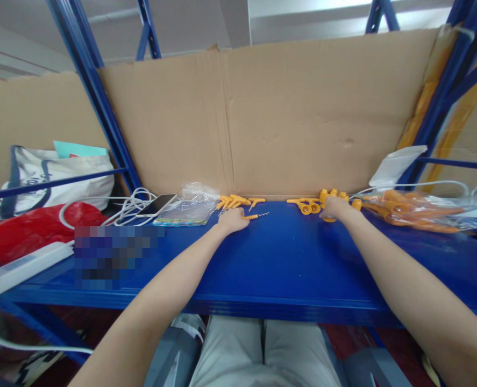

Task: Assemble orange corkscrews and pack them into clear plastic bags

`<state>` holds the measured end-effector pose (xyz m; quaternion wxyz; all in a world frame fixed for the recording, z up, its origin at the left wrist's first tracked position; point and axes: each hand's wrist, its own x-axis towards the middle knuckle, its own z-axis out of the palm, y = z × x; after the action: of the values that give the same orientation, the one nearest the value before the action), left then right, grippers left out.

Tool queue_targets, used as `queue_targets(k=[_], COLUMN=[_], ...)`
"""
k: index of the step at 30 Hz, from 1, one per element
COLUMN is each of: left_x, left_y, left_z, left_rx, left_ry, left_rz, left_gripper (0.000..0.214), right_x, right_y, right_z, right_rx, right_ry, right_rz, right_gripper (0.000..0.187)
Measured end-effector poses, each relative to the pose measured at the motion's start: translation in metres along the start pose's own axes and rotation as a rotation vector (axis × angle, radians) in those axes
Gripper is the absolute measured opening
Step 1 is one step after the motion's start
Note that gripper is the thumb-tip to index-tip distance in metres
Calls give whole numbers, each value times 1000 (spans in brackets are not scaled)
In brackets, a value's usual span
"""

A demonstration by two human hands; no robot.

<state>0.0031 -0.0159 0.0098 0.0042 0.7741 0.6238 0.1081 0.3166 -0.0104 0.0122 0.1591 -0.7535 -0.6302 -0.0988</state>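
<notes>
At the back of the blue shelf, my left hand (pixel 232 220) is closed on an orange-handled corkscrew (pixel 256 216), whose metal spiral points right. Just behind that hand lies a pile of orange corkscrews (pixel 232 201), with another corkscrew (pixel 256 202) beside it. My right hand (pixel 334 208) reaches in among several upright orange plastic pieces (pixel 333 192). Its fingers curl around one of them, partly hidden by the hand. Left of it lie orange parts with round, hollow ends (pixel 310 208).
A clear plastic bag of orange parts (pixel 411 211) lies at right. Left are plastic packaging (pixel 190 207), a phone (pixel 157 205), white cables (pixel 129 207), a red bag (pixel 40 228) and a white tote (pixel 66 177). A cardboard sheet (pixel 286 118) stands behind the shelf (pixel 278 269).
</notes>
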Motion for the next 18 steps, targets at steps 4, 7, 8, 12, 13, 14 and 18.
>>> queue_targets(k=[4, 7, 8, 12, 13, 14, 18], left_x=[0, 0, 0, -1, -2, -2, -2], left_y=[2, 4, 4, 5, 6, 6, 6], left_z=[2, 4, 4, 4, 4, 4, 5], left_rx=[-51, -65, -65, -58, -57, -57, -61], left_ry=[30, 53, 57, 66, 65, 65, 77], left_rz=[1, 20, 25, 32, 31, 31, 52], left_gripper=[28, 28, 28, 31, 32, 33, 33], right_x=[-10, -21, -24, -33, -34, -36, -43], right_y=[-27, -48, -54, -72, -74, -76, -81], right_z=[-4, 3, 8, 20, 21, 20, 10], right_rx=[99, 335, 397, 377, 321, 255, 19], right_ry=[-246, -345, -358, -199, -149, -101, 36], right_rz=[-86, -268, -311, -378, -388, -394, -373], right_gripper=[16, 11, 13, 12, 10, 9, 21])
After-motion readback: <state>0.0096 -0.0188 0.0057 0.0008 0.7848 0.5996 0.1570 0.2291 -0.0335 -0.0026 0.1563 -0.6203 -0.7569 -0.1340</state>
